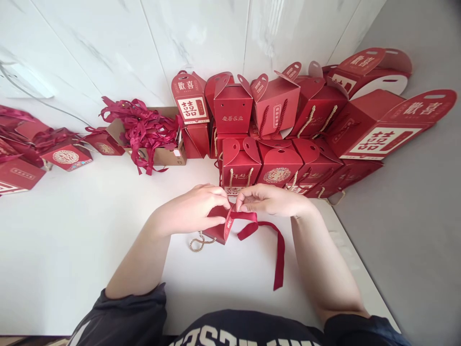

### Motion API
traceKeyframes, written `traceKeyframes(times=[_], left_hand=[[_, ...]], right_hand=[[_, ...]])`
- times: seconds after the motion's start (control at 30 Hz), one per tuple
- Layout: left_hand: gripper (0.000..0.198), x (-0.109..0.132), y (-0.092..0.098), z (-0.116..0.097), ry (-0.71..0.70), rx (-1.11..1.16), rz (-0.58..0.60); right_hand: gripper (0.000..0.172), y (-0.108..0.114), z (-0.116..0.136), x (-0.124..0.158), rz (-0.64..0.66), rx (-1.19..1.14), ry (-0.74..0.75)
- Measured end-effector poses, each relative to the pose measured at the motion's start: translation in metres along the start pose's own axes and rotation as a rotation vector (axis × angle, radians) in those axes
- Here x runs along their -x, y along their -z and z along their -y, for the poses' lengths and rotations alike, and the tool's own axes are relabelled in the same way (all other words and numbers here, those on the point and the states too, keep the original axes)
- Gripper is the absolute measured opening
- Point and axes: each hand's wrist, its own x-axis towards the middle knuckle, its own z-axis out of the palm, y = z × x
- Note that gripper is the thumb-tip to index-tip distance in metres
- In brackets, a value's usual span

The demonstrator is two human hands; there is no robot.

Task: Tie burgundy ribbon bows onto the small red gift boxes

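Basically, L hand (201, 207) has its grip on the small red box (217, 232) on worktop (90, 240), just L of R hand (264, 199), which pinches ribbon (280, 242) at box's R flap (228, 225), tail trailing R, then twd torso (245, 324).

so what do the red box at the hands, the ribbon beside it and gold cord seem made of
Red box: probably thin card with a smooth sheen, given its flat panel and crisp edges. Ribbon: likely satin-like fabric, softly glossy, curling in a loose strip; fibre unclear. Gold cord: apparently twisted yarn, slightly shiny, strands visibly spiralling; cotton or synthetic, can't tell.
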Motion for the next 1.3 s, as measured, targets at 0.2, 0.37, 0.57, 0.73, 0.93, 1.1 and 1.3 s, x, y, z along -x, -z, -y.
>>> traceKeyframes(times=[0.2,0.37,0.57,0.73,0.93,1.1,1.3], left_hand=[[0.019,-0.005,0.000,0.001,-0.021,0.001,-0.004],[0.023,-0.008,0.001,0.003,-0.046,0.059,-0.013],[0.023,0.002,0.012,0.011,0.032,0.059,-0.039],[0.023,0.018,0.025,0.015,0.110,-0.013,-0.222],[0.040,0.029,0.025,0.016,0.290,0.056,-0.163],[0.036,0.027,0.025,0.023,0.359,0.154,0.073],[0.033,0.025,0.025,0.024,0.366,0.108,0.061]], right_hand=[[0.013,-0.008,0.006,-0.001,-0.062,0.089,0.027],[0.011,-0.015,0.007,-0.005,-0.127,0.180,0.070],[0.011,-0.021,0.011,-0.007,-0.195,0.175,0.141],[0.017,-0.032,0.014,-0.018,-0.342,0.143,0.338],[0.027,-0.042,0.006,-0.033,-0.358,-0.174,0.251],[0.030,-0.044,0.004,-0.037,-0.305,-0.211,0.101],[0.028,-0.049,0.002,-0.042,-0.268,-0.241,0.078]])
